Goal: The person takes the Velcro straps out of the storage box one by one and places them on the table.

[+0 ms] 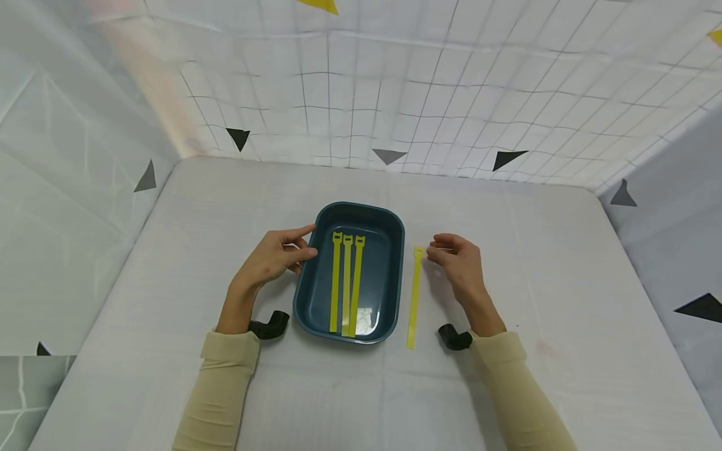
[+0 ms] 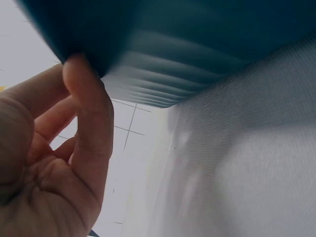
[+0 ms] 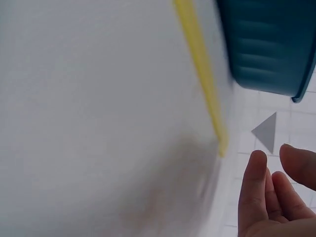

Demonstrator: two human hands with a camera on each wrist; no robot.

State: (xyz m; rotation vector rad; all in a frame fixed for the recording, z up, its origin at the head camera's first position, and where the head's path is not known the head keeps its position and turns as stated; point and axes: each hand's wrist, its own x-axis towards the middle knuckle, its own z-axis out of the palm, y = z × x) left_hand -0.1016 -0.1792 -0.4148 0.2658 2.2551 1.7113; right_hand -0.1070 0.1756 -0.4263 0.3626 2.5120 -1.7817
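Observation:
My left hand (image 1: 272,255) holds the left rim of a dark teal tray (image 1: 397,275) between thumb and fingers. In the left wrist view the thumb (image 2: 89,113) lies against the tray's edge (image 2: 173,64). Inside the tray lie three yellow cable straps (image 1: 346,288), side by side, slotted heads toward the back. A single yellow cable strap (image 1: 414,300) lies on the table just right of the tray. My right hand (image 1: 461,263) is beside that strap's head, fingers loosely bent and holding nothing. The right wrist view shows a gap between its thumb and fingers (image 3: 254,187).
A white cloth covers the table (image 1: 564,282). White sheeting with grid lines (image 1: 350,94) and dark triangles (image 1: 509,159) rises behind it, with more sheeting at both sides. Black wrist devices (image 1: 271,326) sit at both cuffs.

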